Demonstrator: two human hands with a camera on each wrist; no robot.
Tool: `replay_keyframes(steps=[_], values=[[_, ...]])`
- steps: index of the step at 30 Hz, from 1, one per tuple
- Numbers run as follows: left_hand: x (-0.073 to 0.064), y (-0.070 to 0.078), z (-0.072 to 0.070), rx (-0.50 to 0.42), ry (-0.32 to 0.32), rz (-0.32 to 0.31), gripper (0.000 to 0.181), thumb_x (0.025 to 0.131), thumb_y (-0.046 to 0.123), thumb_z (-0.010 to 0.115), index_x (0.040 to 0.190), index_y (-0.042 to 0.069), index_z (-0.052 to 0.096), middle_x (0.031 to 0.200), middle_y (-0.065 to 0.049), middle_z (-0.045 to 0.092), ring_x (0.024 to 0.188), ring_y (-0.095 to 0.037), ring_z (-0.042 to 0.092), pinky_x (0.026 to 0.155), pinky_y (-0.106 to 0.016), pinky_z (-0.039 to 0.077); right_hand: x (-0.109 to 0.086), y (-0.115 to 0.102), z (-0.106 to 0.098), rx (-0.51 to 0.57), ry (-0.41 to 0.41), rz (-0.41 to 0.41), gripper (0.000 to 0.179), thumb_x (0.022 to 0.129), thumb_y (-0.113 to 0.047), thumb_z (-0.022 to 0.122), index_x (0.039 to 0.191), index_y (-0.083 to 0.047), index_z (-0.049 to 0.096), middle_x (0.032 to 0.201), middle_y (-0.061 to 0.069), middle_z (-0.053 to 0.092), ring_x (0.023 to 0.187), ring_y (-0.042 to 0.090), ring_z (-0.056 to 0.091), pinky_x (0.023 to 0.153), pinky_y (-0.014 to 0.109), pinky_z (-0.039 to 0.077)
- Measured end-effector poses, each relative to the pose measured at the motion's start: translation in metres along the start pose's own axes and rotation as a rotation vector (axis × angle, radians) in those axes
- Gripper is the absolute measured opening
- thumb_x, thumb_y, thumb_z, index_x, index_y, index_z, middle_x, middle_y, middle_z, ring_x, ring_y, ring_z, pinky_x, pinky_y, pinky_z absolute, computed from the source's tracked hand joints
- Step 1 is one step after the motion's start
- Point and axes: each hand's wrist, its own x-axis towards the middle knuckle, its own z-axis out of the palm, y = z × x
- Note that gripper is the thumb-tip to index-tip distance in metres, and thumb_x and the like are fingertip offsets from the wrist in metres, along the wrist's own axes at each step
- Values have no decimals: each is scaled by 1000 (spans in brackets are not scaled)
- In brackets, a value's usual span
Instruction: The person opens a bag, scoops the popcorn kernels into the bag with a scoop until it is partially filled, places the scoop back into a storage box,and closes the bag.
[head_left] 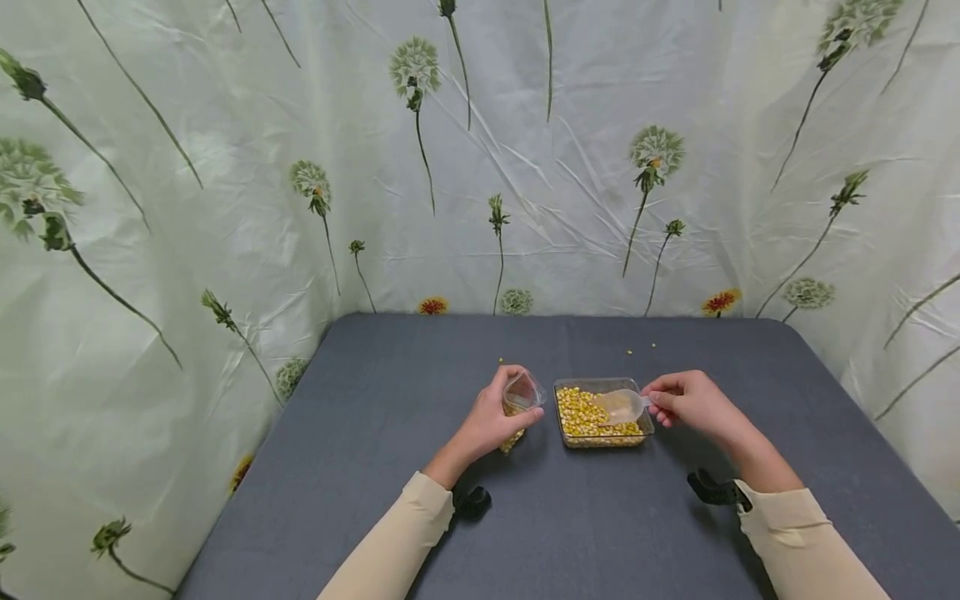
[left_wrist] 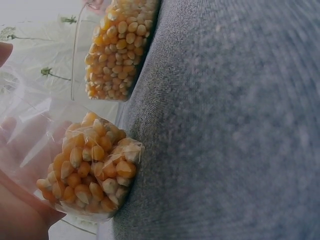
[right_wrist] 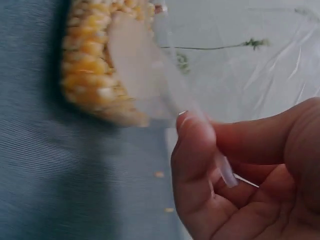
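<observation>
The largest thing we see is the flowered cloth [head_left: 517, 158], which hangs behind the table and at its sides. After it comes the dark grey table [head_left: 330, 425]. For our clock we take the tub [head_left: 604, 443] as centre in the head view, with twelve o'clock toward the table's far edge. Two beige sleeves [head_left: 393, 533] enter from about eight and four o'clock. The tub is clear, stands flat on the table and holds much yellow corn [head_left: 576, 408]. The left hand [head_left: 491, 417] is at nine o'clock, near the tub; its fingers and thumb are curved around the bag [left_wrist: 90, 170]. The right hand [head_left: 693, 404] is at three o'clock, and its thumb and fingers pinch the handle of the scoop [head_left: 618, 407]. The bag is clear, with corn in its lower part and its mouth open. The scoop's handle points to three o'clock, and its blade is over the corn within the tub; whether grains lie in it, we cannot tell. Near each cuff we notice one black band [head_left: 716, 490]. Smallest are the loose grains [head_left: 629, 352] on the table: two at one o'clock, one at ten.
</observation>
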Motion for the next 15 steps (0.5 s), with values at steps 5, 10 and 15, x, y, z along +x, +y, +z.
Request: replay_keyframes(steps=[5, 10, 15], values=[[-1, -1, 1, -3, -9, 6, 51, 94, 40, 72, 133, 26, 44, 122, 5, 57, 110, -12, 60, 89, -38, 52, -1, 23, 2, 220, -9, 48, 30, 105, -5, 51, 124, 18, 57, 87, 10, 67, 71, 12, 62, 67, 32, 57], [0, -1, 1, 3, -2, 4, 53, 94, 40, 72, 135, 25, 43, 123, 5, 57, 110, -12, 61, 90, -38, 51, -4, 34, 4, 412, 1, 85, 34, 106, -6, 50, 129, 19, 52, 90, 6, 69, 74, 9, 64, 69, 27, 57], [0, -1, -1, 10, 1, 8, 60, 94, 40, 72, 142, 20, 41, 123, 4, 57, 111, -13, 60, 90, -39, 51, -7, 36, 5, 553, -13, 88, 37, 106, -9, 52, 132, 18, 49, 91, 5, 69, 76, 9, 65, 70, 25, 56]])
